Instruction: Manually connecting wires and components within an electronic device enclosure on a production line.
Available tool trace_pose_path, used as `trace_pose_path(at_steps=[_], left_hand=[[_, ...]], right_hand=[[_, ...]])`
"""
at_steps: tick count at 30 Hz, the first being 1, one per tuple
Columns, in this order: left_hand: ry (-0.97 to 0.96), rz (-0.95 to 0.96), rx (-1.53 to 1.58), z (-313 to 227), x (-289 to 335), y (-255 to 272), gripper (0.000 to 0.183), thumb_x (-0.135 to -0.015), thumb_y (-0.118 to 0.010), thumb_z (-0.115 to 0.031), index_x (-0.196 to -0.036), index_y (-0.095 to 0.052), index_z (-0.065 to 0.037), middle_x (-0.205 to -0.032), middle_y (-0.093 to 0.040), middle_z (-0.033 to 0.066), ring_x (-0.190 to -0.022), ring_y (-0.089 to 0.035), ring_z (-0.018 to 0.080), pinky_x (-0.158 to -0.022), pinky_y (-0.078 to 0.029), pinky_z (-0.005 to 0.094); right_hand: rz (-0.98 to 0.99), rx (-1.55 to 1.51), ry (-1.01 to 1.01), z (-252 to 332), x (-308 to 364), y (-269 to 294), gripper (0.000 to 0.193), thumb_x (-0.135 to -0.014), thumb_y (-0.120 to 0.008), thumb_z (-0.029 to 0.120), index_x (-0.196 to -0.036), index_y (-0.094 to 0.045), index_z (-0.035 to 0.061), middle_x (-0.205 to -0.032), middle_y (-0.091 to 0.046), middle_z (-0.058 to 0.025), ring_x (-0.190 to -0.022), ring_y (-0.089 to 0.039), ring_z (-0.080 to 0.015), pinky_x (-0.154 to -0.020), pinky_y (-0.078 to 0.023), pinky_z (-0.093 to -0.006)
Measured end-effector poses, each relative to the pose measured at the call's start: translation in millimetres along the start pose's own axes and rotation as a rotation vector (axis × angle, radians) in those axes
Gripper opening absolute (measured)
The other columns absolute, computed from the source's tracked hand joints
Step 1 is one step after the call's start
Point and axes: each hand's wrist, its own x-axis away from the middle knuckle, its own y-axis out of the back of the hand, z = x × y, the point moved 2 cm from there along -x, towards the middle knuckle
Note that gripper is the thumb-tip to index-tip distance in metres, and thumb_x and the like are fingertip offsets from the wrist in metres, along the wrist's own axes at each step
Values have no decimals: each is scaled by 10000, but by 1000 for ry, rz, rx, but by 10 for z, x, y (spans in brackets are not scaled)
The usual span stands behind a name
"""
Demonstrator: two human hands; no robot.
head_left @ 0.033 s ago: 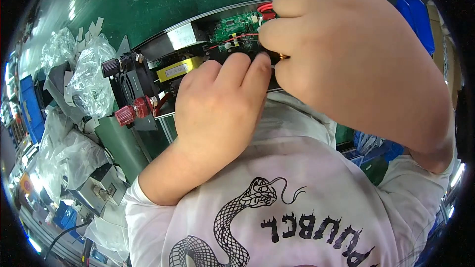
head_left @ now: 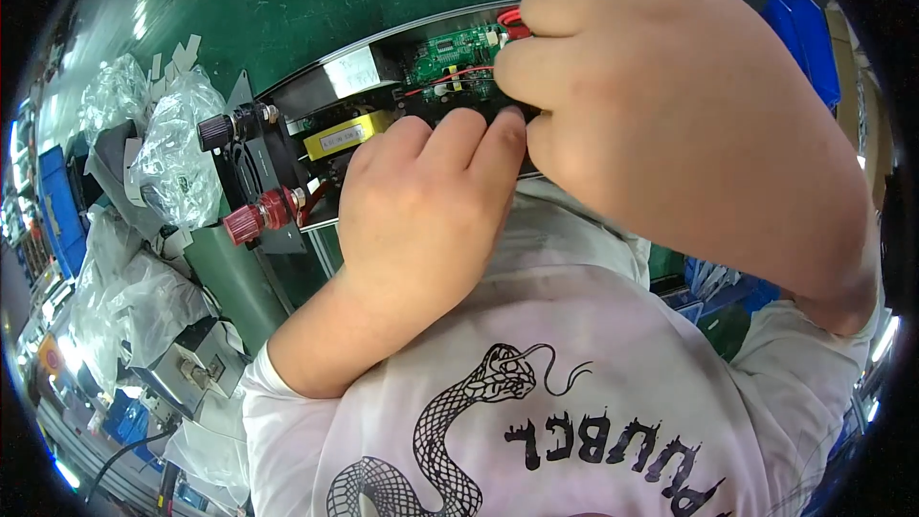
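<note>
Right hand point(head_left: 613, 86): knuckles up and fingers folded, it masks the right end of an open-topped electronic unit point(head_left: 391, 67); the fingertips are out of sight, so what this grip holds, if anything, cannot be told.
Left hand point(head_left: 421, 206): fingers bend over the unit's near side, the index finger close beside the right hand; with the thumb hidden, whether the grip pinches or merely presses cannot be told.
Far edge: the unit's long rim bows across the green table point(head_left: 287, 0), whose surface stretches beyond it.
Near edge: partly hidden by the left hand, it lies close to the worker's white shirt point(head_left: 574, 364).
Left end: a black terminal point(head_left: 218, 131) and a red terminal point(head_left: 251, 221) jut toward a clear plastic bag point(head_left: 182, 158).
Far right: a blue bin point(head_left: 804, 48) stands beyond the right hand.
Inside the casing: a green circuit board point(head_left: 455, 50), a yellow-wrapped component point(head_left: 347, 136) and a thin red wire point(head_left: 445, 80) show; thicker red leads point(head_left: 513, 17) vanish behind the right hand.
</note>
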Motion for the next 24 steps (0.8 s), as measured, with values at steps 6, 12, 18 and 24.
trace_pose_path(at_steps=[6, 12, 18, 24], left_hand=[[12, 52, 69, 8, -32, 45, 197, -769, -694, -190, -958, -679, -134, -829, -539, 1, -735, -560, 194, -620, -468, 349], [45, 111, 36, -38, -70, 18, 107, -766, -682, -184, -847, -634, -134, -830, -544, 9, -754, -574, 197, -640, -476, 357], [84, 114, 36, -64, -52, 11, 68, -788, -649, -179, -820, -611, -134, -793, -528, 9, -745, -571, 193, -637, -461, 354], [77, 66, 37, -60, -45, 15, 63, -777, -646, -173, -792, -597, -135, -781, -522, 9, -741, -565, 189, -626, -447, 349]], right_hand=[[5, -46, 160, -70, -62, -10, 80, -588, -659, 194, -608, -652, 117, -768, -566, 47, -830, -544, -157, -676, -446, -316], [22, -73, 284, -117, -70, 7, 85, -581, -656, 198, -609, -650, 118, -770, -562, 48, -831, -539, -159, -674, -442, -318], [-34, -75, 160, -71, -20, 24, 89, -588, -657, 201, -598, -620, 120, -769, -543, 41, -812, -526, -157, -662, -434, -317], [92, -2, 7, 60, -89, 48, 86, -624, -668, 175, -572, -626, 121, -763, -573, 34, -838, -563, -154, -665, -455, -319]])
